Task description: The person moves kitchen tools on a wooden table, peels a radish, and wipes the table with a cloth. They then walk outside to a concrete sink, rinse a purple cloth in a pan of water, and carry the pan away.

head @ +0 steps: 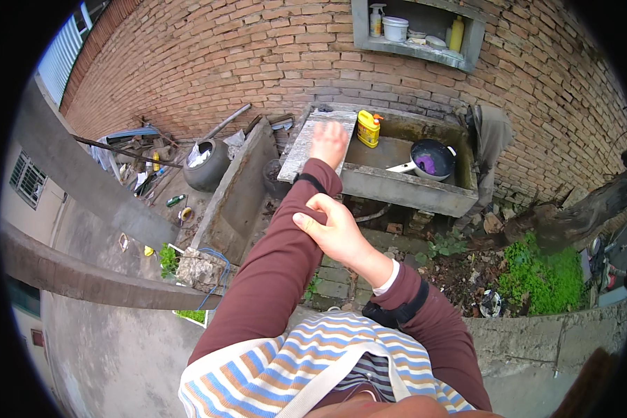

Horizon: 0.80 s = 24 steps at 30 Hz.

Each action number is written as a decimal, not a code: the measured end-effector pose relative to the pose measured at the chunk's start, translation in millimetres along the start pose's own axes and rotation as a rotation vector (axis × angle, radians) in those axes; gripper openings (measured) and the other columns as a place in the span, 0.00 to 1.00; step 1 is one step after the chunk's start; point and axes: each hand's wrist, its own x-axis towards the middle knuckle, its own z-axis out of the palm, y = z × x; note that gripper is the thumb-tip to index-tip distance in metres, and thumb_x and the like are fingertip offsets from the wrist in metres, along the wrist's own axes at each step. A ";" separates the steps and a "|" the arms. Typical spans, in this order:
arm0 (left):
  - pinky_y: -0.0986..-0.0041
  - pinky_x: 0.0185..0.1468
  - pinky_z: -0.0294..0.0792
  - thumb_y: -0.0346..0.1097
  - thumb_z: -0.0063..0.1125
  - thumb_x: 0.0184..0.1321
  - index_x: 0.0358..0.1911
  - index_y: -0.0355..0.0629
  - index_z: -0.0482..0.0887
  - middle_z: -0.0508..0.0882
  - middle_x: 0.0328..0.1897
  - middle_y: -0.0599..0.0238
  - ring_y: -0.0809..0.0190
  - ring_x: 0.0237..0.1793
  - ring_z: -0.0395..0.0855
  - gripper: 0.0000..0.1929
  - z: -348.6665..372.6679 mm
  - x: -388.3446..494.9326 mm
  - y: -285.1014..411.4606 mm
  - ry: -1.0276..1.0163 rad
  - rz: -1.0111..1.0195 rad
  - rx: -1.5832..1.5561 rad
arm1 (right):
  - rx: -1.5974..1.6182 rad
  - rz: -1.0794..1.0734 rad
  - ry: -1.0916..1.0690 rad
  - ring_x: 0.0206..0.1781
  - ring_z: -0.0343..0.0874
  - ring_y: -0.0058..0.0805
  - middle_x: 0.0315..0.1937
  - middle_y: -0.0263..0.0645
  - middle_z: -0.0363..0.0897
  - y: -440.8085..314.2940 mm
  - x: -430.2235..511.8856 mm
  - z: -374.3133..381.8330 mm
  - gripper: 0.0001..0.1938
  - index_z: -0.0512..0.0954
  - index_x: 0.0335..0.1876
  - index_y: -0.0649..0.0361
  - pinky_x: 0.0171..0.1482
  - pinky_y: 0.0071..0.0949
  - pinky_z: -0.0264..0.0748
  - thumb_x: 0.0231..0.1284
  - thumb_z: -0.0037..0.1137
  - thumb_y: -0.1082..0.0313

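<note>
My left arm reaches out over the ridged concrete washboard (305, 141) at the sink's left side. My left hand (328, 142) is slightly blurred, its back towards me, and whether its fingers are apart is unclear. With thumb and fingers, my right hand (339, 230) pinches the maroon sleeve (279, 256) of my left forearm. Inside the concrete sink (402, 185), a yellow detergent jug (368, 128) with an orange top stands near the washboard. A dark-lined pan (432, 157) with a white handle sits to its right, a purple cloth (425, 164) inside.
A brick wall (271, 62) rises behind the sink, with a niche (418, 47) holding bottles and a white tub. A grey cloth (494, 130) hangs at the sink's right end. Left are a low concrete wall (235, 193) and a round pot (207, 172). Green plants (546, 282) grow right.
</note>
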 end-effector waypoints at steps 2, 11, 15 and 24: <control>0.57 0.55 0.63 0.39 0.50 0.56 0.33 0.47 0.81 0.76 0.41 0.66 0.60 0.48 0.73 0.08 -2.3 -7.9 6.9 0.057 0.363 0.125 | 0.024 -0.005 -0.094 0.34 0.80 0.36 0.29 0.45 0.79 -17.1 4.2 3.6 0.14 0.75 0.38 0.63 0.40 0.33 0.75 0.58 0.62 0.60; 0.55 0.40 0.73 0.30 0.54 0.52 0.35 0.42 0.81 0.81 0.32 0.56 0.49 0.37 0.82 0.08 46.0 -15.0 -10.2 -0.018 -1.107 -0.806 | 0.176 0.130 -0.116 0.27 0.61 0.14 0.21 0.31 0.66 12.4 -37.8 -2.3 0.14 0.71 0.30 0.61 0.30 0.22 0.65 0.67 0.57 0.60; 0.67 0.31 0.69 0.32 0.51 0.60 0.36 0.42 0.79 0.77 0.25 0.64 0.61 0.26 0.74 0.05 61.7 -5.0 -24.0 0.257 -1.844 -1.976 | 0.245 0.045 -0.085 0.29 0.54 0.13 0.23 0.23 0.55 22.4 -56.7 3.0 0.18 0.66 0.26 0.59 0.30 0.19 0.58 0.70 0.52 0.58; 0.72 0.33 0.69 0.35 0.53 0.63 0.40 0.42 0.80 0.79 0.33 0.69 0.67 0.32 0.75 0.07 -1.6 20.2 -5.4 -0.094 -1.624 -2.182 | 0.253 0.041 -0.194 0.29 0.67 0.11 0.27 0.23 0.71 52.1 -14.0 -38.3 0.08 0.75 0.35 0.59 0.33 0.16 0.67 0.68 0.54 0.64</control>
